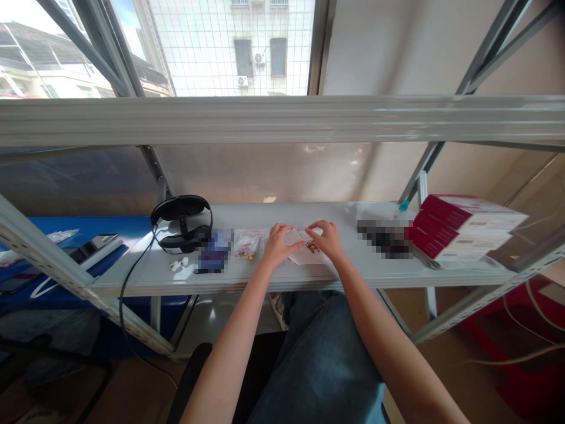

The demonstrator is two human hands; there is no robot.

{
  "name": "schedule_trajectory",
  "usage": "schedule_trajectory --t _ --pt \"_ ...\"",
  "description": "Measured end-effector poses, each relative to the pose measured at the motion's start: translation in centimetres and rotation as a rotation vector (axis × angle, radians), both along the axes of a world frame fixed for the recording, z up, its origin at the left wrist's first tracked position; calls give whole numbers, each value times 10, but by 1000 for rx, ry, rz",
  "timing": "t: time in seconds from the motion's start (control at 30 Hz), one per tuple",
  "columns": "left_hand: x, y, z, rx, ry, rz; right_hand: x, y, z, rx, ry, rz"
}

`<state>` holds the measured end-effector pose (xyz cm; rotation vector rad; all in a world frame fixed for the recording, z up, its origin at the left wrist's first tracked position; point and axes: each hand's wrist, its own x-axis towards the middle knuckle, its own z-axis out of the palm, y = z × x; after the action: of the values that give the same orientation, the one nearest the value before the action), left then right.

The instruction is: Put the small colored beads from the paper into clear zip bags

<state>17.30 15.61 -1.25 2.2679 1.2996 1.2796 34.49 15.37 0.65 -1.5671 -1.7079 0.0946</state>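
Observation:
My left hand (279, 244) hovers low over the shelf, its thumb and forefinger curved and apart, with white showing in the gap. Facing it, my right hand (327, 238) has thumb and forefinger brought close together in a pinch; whatever is between those tips is too small to make out. Beneath both hands lies a white sheet (304, 257), partly covered by them. Small brown bead-like pieces (313, 247) are gathered on it, just below my right fingers. Left of my left hand rests a clear plastic bag (247, 243) with small colourful pieces in it.
Headphones (183, 238), white earbuds (179, 264) and a blurred-out flat item (214, 251) sit to the left. Red and white boxes (463, 227) are stacked at right, beside a blurred dark object (385, 238). A metal beam (282, 121) crosses above the shelf (154, 277).

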Motion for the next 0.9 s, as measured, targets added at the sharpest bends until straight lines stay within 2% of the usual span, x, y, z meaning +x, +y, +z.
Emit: schedule_trajectory --t 0.07,0.23,0.37,0.57,0.9 --pt "0 0 0 5 -3 2 -2 -1 1 18 7 60" --pt "0 0 1 3 -11 -1 -5 -1 4 -63 -27 148" --pt "0 1 0 -4 -8 1 4 -3 6 -87 -98 87" --pt "0 0 0 5 -2 3 14 -14 11 -211 -283 -23" --pt "1 0 0 -6 3 8 7 -22 15 -339 -458 -4"
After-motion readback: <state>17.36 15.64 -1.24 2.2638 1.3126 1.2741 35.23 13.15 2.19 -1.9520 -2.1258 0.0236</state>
